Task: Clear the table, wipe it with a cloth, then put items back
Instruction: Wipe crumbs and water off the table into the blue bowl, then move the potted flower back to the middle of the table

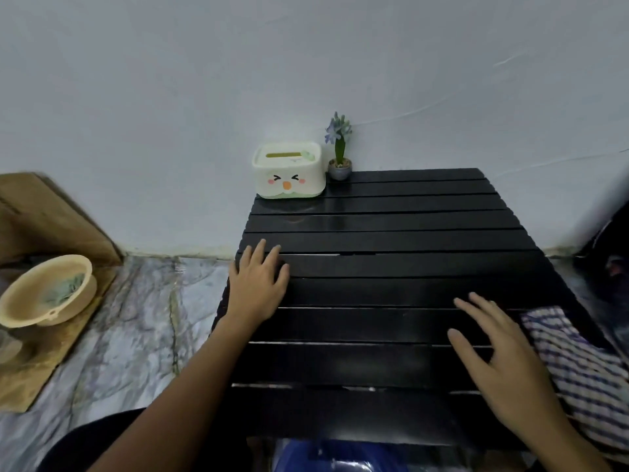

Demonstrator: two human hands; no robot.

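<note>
Table: a low black slatted table stands against a pale wall, on a marbled floor.
Left hand: the left hand lies flat on the table's left edge, fingers spread, gripping nothing.
Right hand: the right hand is open with fingers stretched out, over the near right part of the table; whether the palm touches the slats cannot be told.
Cloth: a blue-and-white checked cloth lies on the table's near right corner, just beside the right hand and partly under its outer edge.
Tissue box: a cream tissue box with a cartoon face sits on the far left corner.
Plant: a small potted plant with purple flowers stands just right of the tissue box.
Bowl: a beige bowl rests on cardboard on the floor, well left of the table.
</note>
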